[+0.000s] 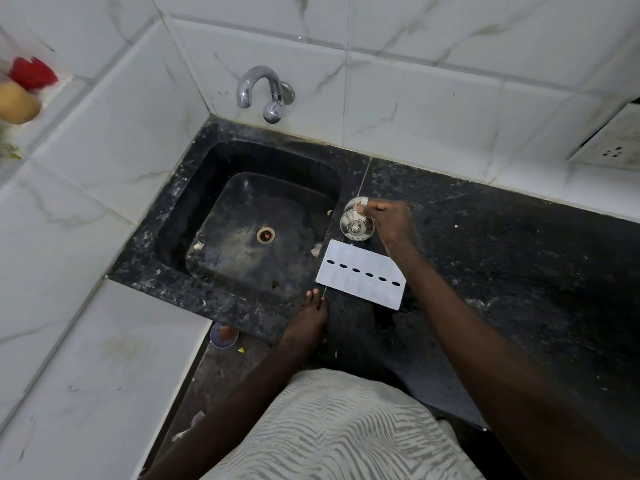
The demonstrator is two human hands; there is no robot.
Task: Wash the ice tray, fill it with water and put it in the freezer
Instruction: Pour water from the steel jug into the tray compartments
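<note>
Ice tray [360, 274] on counter between hands, right hand [389, 221] gripping steel strainer [356, 225], left hand [308, 318] flat, empty

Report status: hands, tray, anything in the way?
Right hand gripping round metal sink strainer on black counter. Left hand flat at black stone sink edge. White rectangular ice tray beside sink, untouched. Chrome tap off.

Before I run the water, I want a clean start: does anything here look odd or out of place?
Yes. The round metal sink strainer is out of the open drain, on the black counter under the right hand. The white plastic ice tray lies askew, seemingly face down. Pale scraps dot the basin.
</note>
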